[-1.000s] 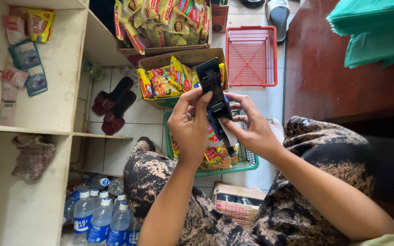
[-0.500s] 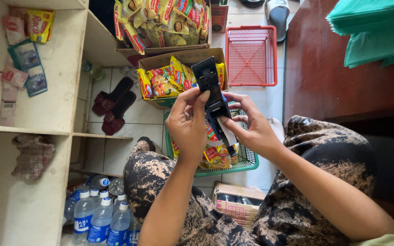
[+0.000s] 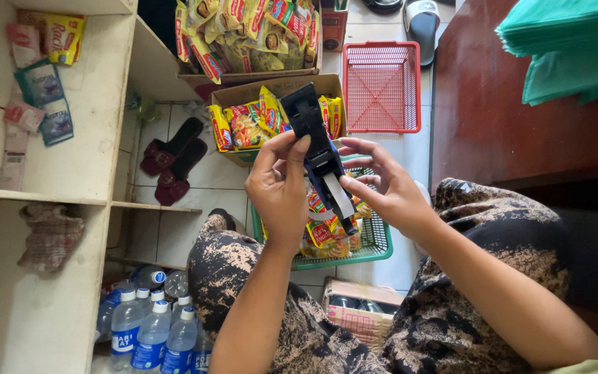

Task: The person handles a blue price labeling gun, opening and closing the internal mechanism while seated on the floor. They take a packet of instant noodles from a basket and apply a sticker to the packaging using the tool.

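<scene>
A black and blue price-label gun [image 3: 318,149] with a white label strip is held up in front of me by both hands. My left hand [image 3: 279,188] grips its body from the left, thumb up near the top. My right hand [image 3: 385,185] touches the lower end and the white strip with its fingertips. Under the hands sits a green basket [image 3: 376,244] of noodle packets, between my knees in patterned trousers.
An open cardboard box [image 3: 278,90] of noodle packets and a second box lie beyond, with an empty red basket [image 3: 381,86] beside them. White shelves [image 3: 77,152] stand left, water bottles [image 3: 150,325] below. A dark wooden table [image 3: 520,125] with green cloth is right.
The label gun has shifted slightly up and left in my hands; my left thumb has moved higher on its body. Everything else is as before.
</scene>
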